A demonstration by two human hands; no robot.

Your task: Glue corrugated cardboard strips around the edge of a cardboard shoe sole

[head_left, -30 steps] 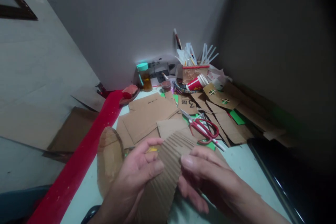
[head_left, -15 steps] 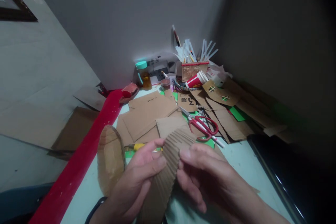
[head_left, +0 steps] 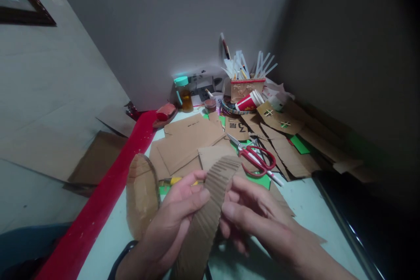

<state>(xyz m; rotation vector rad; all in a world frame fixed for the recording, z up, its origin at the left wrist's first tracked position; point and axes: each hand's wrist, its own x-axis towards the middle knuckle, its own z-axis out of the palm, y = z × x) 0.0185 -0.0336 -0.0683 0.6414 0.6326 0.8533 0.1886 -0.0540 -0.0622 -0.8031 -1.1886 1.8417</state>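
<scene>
At far left a picture frame (head_left: 41, 11) hangs on the wall, and a red band (head_left: 108, 192) runs along the table's left edge. Just right of the band lies an oval cardboard piece (head_left: 141, 199), close beside the left hand (head_left: 183, 212), which is clamped on a ribbed cardboard strip (head_left: 205, 223), thumb on its face. The strip is held up over the table (head_left: 315, 210), slanting, its top end curved to the right. A yellow-handled tool (head_left: 175, 180) lies just beyond the left fingers; behind it are flat cardboard sheets (head_left: 183, 142) and a bottle (head_left: 184, 96). The right hand (head_left: 249, 210) pinches the strip's right edge between thumb and forefinger, its other fingers loosely curled below. Past it lie red-handled scissors (head_left: 260, 166), with a straw-filled box (head_left: 247, 90) and a tilted red cup (head_left: 246, 102) farther back. At far right is a black slab (head_left: 344, 214).
</scene>
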